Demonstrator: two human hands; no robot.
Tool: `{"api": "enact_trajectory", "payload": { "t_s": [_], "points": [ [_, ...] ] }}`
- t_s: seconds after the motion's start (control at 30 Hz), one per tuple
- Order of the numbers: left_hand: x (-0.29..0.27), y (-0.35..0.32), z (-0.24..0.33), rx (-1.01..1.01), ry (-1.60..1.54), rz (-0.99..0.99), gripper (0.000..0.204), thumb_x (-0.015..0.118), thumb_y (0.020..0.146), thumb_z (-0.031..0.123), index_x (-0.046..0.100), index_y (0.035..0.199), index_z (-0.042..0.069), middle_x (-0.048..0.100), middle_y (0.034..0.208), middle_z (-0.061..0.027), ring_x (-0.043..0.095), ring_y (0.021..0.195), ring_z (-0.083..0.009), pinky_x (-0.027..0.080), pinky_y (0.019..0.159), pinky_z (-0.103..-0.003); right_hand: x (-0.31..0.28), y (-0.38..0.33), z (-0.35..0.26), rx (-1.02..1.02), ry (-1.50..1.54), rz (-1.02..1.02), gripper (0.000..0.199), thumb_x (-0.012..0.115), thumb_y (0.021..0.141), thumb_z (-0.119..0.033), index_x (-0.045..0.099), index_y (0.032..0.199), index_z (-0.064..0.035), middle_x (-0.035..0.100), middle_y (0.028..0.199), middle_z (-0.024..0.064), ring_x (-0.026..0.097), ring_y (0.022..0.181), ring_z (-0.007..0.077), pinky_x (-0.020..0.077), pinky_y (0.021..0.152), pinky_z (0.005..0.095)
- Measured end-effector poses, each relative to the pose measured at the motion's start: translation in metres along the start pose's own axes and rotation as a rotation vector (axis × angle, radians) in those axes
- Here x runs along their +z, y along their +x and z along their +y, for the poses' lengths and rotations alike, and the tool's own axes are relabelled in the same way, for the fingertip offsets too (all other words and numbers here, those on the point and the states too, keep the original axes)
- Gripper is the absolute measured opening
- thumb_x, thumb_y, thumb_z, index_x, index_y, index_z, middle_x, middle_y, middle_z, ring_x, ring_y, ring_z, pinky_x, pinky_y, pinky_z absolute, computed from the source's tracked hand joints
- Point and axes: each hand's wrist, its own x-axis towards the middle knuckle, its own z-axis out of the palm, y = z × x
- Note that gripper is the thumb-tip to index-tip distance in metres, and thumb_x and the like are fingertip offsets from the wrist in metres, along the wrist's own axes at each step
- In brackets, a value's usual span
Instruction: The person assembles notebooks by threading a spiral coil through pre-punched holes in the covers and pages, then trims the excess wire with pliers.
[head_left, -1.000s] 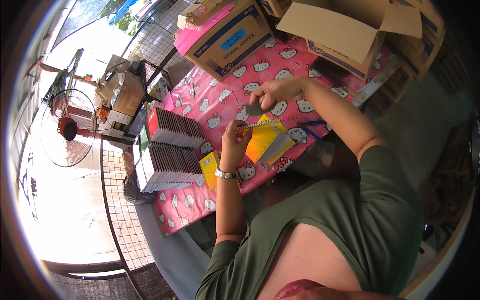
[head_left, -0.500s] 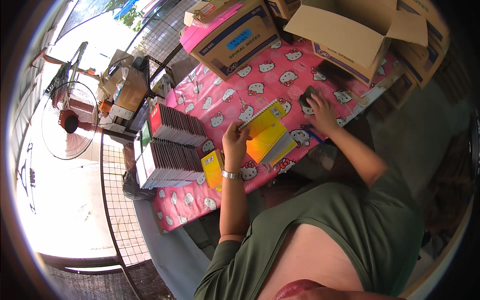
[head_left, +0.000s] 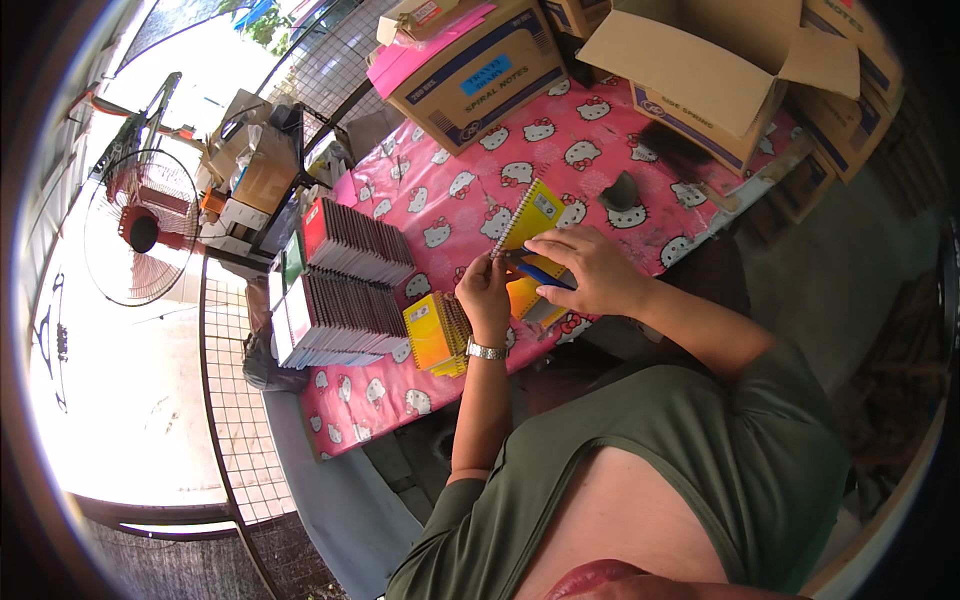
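Note:
My left hand (head_left: 484,297) is closed on the lower end of a yellow spiral notebook (head_left: 540,208), which stands tilted with its white wire binding toward the left. In my right hand (head_left: 597,272) is a pair of blue-handled pliers (head_left: 540,273), its dark jaws at the binding's lower end beside my left fingertips. My fingers partly cover the jaws. Below my right hand lie more yellow-orange notebooks (head_left: 527,298), largely hidden by it. A small pile of yellow spiral notebooks (head_left: 432,335) rests left of my left wrist.
Stacked red and white-covered notebooks (head_left: 345,300) stand on the left of the pink patterned tabletop (head_left: 440,200). A dark curved piece (head_left: 620,192) lies beyond my right hand. At the back are a closed carton (head_left: 490,85) and an open carton (head_left: 690,110). A fan (head_left: 145,230) stands far left.
My right hand has left the dark curved piece, taken up the pliers and brought them left to the notebook's binding. The notebook is tilted more upright, and more yellow notebooks show in the left pile.

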Motion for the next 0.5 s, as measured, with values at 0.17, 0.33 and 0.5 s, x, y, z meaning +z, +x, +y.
{"api": "enact_trajectory", "payload": {
  "t_s": [0.17,0.33,0.5],
  "points": [
    [-0.006,-0.002,-0.008,0.096,0.210,0.018,0.014,0.064,0.087,-0.001,0.069,0.101,-0.004,0.070,0.078,-0.0089,0.072,0.067,-0.0161,0.055,0.059,-0.027,0.001,0.004,0.000,-0.043,-0.046,-0.061,0.050,0.073,0.083,-0.028,0.062,0.124,-0.0020,0.063,0.121,0.0126,0.060,0.111,0.0318,0.0432,0.102,0.0433],
    [-0.006,-0.009,0.004,0.326,0.464,0.079,0.019,0.066,0.084,-0.002,0.071,0.102,0.000,0.070,0.085,-0.0107,0.072,0.071,-0.0200,0.056,0.061,-0.029,-0.004,0.004,0.006,0.630,1.057,-0.418,0.047,0.070,0.088,-0.027,0.061,0.126,-0.0006,0.066,0.115,0.0121,0.062,0.108,0.0267,0.0472,0.099,0.0391],
    [-0.046,0.008,0.055,0.628,0.691,0.063,0.026,0.068,0.078,-0.003,0.069,0.103,0.003,0.068,0.091,-0.0117,0.067,0.085,-0.0279,0.053,0.076,-0.038,0.002,-0.011,0.007,0.443,0.909,-0.158,0.050,0.071,0.088,-0.027,0.059,0.130,-0.0024,0.065,0.116,0.0121,0.062,0.108,0.0228,0.0474,0.096,0.0353]
  ]
}}
